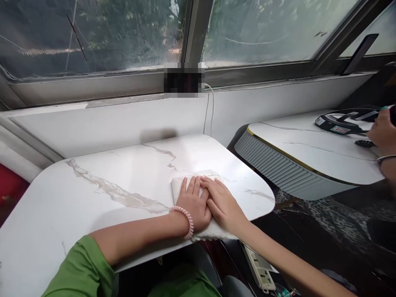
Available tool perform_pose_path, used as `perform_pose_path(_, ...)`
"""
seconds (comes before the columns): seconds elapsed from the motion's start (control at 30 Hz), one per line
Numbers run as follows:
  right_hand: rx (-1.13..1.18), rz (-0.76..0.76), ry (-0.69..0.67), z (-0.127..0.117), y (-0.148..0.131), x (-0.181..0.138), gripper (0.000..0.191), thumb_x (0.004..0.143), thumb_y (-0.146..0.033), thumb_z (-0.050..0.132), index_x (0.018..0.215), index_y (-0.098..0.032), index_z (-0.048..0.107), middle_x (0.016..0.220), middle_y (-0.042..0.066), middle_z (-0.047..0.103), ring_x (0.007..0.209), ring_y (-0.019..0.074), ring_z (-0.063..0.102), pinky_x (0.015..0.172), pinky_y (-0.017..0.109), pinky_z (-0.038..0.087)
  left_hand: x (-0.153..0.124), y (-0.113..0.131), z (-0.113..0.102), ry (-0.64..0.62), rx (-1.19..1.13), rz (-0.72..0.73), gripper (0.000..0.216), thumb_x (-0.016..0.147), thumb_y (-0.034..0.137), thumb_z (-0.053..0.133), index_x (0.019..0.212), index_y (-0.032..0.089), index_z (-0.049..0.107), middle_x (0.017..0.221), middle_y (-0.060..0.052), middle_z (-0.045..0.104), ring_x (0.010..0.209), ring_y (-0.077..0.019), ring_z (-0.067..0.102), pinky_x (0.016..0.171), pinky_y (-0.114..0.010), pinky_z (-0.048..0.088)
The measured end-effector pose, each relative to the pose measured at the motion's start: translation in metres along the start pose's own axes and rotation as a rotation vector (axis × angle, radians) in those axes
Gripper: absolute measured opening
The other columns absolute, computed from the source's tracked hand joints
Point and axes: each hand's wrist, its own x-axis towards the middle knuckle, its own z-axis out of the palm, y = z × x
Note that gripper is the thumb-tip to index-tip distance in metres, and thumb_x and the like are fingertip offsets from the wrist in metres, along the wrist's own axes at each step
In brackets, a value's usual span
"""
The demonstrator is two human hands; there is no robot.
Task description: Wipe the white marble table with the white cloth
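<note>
A folded white cloth [177, 187], like a small towel, lies at the front edge of a white marble-patterned table [142, 173]. Its near edge hangs slightly over the rim. My left hand [193, 204] rests flat on the cloth, fingers stretched forward, a pink coiled band [185, 218] around the wrist. Beside it, my right hand [224, 204] also lies palm down, its fingers extended and touching the left hand's fingers and thumb. Both hands cover most of the cloth, and neither grips anything that I can see.
On the right, a second marble-topped table [287, 136] with a ribbed side carries a black headset-like device [340, 123]. Another person's hand [383, 128] is there. A power strip [260, 268] sits below my table. Windows [272, 33] and a white wall [105, 128] stand behind.
</note>
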Motion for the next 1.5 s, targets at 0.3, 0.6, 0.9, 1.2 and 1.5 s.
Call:
perform_pose_path(0.3, 0.104, -0.005, -0.006, 0.029, 0.018, 0.083, 0.036, 0.084, -0.022, 0.034, 0.114, -0.020, 0.056, 0.117, 0.011, 0.063, 0.109, 0.0274, 0.056, 0.100, 0.051, 0.041, 0.039, -0.060, -0.010, 0.008, 0.025, -0.128, 0.055, 0.097, 0.031, 0.032, 0.147, 0.008, 0.033, 0.155, -0.019, 0.028, 0.145, -0.0284, 0.022, 0.121, -0.049, 0.012)
perform_pose_path(0.6, 0.126, 0.037, 0.047, 0.088, 0.063, 0.212, 0.035, 0.077, -0.017, 0.037, 0.103, -0.020, 0.060, 0.111, 0.010, 0.068, 0.105, 0.0261, 0.058, 0.098, 0.045, 0.043, 0.119, -0.166, -0.022, 0.097, 0.083, -0.243, 0.050, 0.096, 0.026, 0.030, 0.143, 0.011, 0.041, 0.151, -0.012, 0.039, 0.142, -0.0222, 0.030, 0.121, -0.042, 0.014)
perform_pose_path(0.9, 0.148, 0.042, -0.005, 0.098, 0.081, 0.245, 0.033, 0.079, -0.018, 0.038, 0.102, -0.021, 0.061, 0.110, 0.008, 0.068, 0.102, 0.0255, 0.058, 0.094, 0.042, 0.045, 0.141, -0.193, -0.019, 0.160, 0.086, -0.292, 0.048, 0.096, 0.026, 0.028, 0.139, 0.013, 0.046, 0.148, -0.012, 0.044, 0.139, -0.0235, 0.034, 0.120, -0.043, 0.017)
perform_pose_path(1.2, 0.085, 0.001, -0.011, 0.086, 0.034, 0.191, 0.036, 0.082, -0.017, 0.035, 0.109, -0.016, 0.059, 0.114, 0.013, 0.066, 0.106, 0.0268, 0.057, 0.098, 0.044, 0.042, 0.083, -0.155, -0.023, 0.064, 0.134, -0.279, 0.051, 0.098, 0.026, 0.027, 0.145, 0.009, 0.037, 0.155, -0.013, 0.032, 0.145, -0.0235, 0.025, 0.121, -0.045, 0.012)
perform_pose_path(1.5, -0.095, -0.241, -0.171, 0.039, -0.068, 0.072, 0.033, 0.085, -0.019, 0.040, 0.113, -0.015, 0.057, 0.105, 0.013, 0.065, 0.096, 0.0276, 0.056, 0.104, 0.048, 0.034, -0.062, -0.080, -0.024, 0.008, 0.129, -0.108, 0.057, 0.095, 0.030, 0.035, 0.148, 0.007, 0.032, 0.155, -0.017, 0.030, 0.146, -0.0267, 0.020, 0.121, -0.047, 0.012)
